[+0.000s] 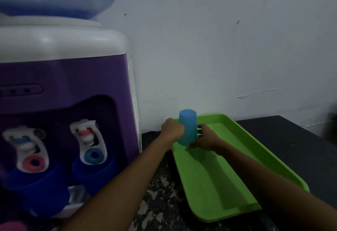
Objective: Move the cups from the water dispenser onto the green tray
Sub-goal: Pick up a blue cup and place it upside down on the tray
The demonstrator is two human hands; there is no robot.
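Item: light-blue cup (187,127), upside down, over far end of green tray (215,181); contact with tray floor I cannot confirm. Left hand (173,129) wrapped on cup's 9 o'clock side; right hand (205,138) closed on its 3 o'clock side. At my 9 o'clock: dispenser (63,84), two dark-blue cups (38,187) beneath taps.

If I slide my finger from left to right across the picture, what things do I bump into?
Purple and white water dispenser → left hand → upside-down light blue plastic cup → right hand → far side of the green plastic tray.
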